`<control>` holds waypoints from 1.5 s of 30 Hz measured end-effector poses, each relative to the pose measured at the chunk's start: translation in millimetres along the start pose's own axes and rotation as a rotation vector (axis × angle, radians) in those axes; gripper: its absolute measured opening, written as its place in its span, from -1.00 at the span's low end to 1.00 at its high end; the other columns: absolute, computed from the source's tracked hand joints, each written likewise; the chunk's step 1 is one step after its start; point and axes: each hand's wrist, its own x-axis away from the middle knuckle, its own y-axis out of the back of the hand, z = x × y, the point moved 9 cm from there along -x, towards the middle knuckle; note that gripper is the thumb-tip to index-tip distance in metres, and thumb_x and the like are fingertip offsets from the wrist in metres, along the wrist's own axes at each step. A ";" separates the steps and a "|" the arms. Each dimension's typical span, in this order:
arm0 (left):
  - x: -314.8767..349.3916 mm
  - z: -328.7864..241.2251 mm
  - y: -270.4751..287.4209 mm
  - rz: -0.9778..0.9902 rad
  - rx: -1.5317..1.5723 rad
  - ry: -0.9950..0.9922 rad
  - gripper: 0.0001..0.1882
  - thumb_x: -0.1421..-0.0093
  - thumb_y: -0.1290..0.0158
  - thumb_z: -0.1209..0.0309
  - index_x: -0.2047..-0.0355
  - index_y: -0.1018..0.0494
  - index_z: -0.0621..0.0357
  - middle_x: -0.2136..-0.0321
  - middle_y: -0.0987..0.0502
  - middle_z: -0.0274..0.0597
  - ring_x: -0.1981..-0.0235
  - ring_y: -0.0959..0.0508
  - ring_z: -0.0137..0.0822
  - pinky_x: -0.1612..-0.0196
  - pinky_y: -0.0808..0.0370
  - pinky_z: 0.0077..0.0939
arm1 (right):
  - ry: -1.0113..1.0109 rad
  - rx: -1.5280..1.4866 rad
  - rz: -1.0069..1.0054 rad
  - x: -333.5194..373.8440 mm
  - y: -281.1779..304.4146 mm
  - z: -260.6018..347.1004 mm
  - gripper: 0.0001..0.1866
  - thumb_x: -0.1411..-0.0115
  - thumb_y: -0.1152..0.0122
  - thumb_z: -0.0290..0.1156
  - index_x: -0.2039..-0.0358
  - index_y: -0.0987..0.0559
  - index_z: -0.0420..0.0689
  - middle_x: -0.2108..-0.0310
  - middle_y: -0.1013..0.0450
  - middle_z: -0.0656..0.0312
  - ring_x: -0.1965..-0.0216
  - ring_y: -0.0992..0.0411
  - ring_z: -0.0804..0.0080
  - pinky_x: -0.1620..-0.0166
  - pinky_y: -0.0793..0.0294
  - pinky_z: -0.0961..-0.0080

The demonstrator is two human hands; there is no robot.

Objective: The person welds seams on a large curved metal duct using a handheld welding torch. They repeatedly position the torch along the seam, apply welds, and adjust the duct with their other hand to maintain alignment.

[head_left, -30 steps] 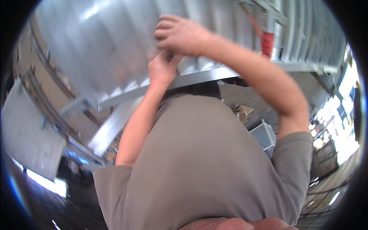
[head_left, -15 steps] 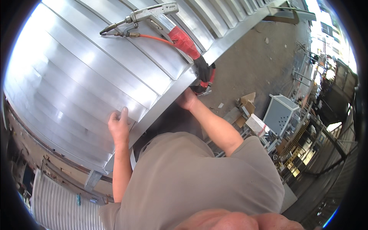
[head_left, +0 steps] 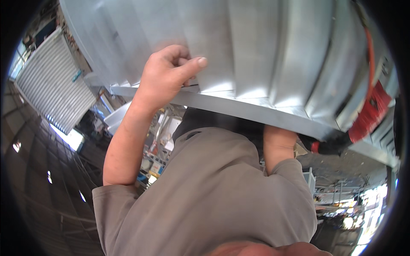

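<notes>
Apparently, the slats (head_left: 252,51) already sit along the rail (head_left: 256,109), what remains unclear, the left hand (head_left: 168,76) curled over them, the right hand hidden beneath, neither grip's hold one can tell.

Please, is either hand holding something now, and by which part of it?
No held thing shows in the curled left hand. The right hand is hidden behind the metal rim, so its hold cannot be told.

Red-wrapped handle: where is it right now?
In the head view, the red-wrapped handle is at the far right, by the near edge of the ribbed metal panel, just below the orange hose.
</notes>
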 end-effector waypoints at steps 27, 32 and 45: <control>-1.7 2.8 6.3 0.007 -0.027 -0.166 -0.68 -0.20 -0.33 0.29 0.35 -0.53 0.35 0.62 -0.50 -0.34 0.56 -0.41 -0.57 0.50 -0.36 -0.57 | 0.100 0.232 0.172 -19.2 -30.8 -4.3 -0.52 -0.41 -0.10 -0.25 -0.25 -0.41 -0.23 -0.12 -0.48 0.13 -0.13 -0.44 0.27 -0.21 -0.42 0.28; -2.9 8.1 4.1 0.017 -0.025 -0.149 -0.67 -0.20 -0.33 0.28 0.33 -0.54 0.35 0.60 -0.49 -0.36 0.54 -0.41 -0.59 0.49 -0.35 -0.58 | 0.088 0.215 0.189 -16.2 -32.7 -9.3 -0.52 -0.40 -0.12 -0.25 -0.24 -0.42 -0.22 -0.11 -0.49 0.13 -0.12 -0.45 0.28 -0.20 -0.42 0.29; -2.0 11.0 0.7 0.068 0.002 0.010 -0.65 -0.24 -0.34 0.31 0.19 -0.55 0.38 0.49 -0.55 -0.38 0.44 -0.45 -0.63 0.39 -0.38 -0.70 | 0.098 0.159 0.170 -19.2 -46.3 -8.2 -0.53 -0.38 -0.16 -0.25 -0.21 -0.45 -0.22 -0.08 -0.51 0.14 -0.09 -0.46 0.30 -0.17 -0.44 0.31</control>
